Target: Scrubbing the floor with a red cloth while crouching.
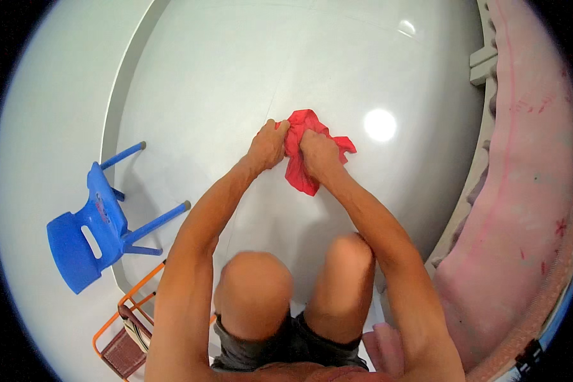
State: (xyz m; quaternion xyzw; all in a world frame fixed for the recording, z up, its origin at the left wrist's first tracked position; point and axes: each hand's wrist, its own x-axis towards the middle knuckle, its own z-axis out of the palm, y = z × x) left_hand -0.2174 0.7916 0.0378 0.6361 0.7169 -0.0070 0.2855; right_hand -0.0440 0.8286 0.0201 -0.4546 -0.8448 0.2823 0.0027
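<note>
A bunched piece of red cloth [302,177] is held out in front of my knees, above the pale floor. My left hand [269,144] grips its left edge, with the thumb towards the cloth. Closed around the middle of the fabric is my right hand [319,152], and loose folds hang out past it above, below and to the right. Most fingers of both hands are hidden behind the knuckles or in the folds. Whether the cloth touches the floor, I cannot tell.
On the left stands a small blue plastic chair [106,217]. Below it is an orange metal frame chair [124,367] with a brown seat or back. A bed with a pink sheet [511,238] runs along the right side. Glossy light tiles [210,71] cover the floor.
</note>
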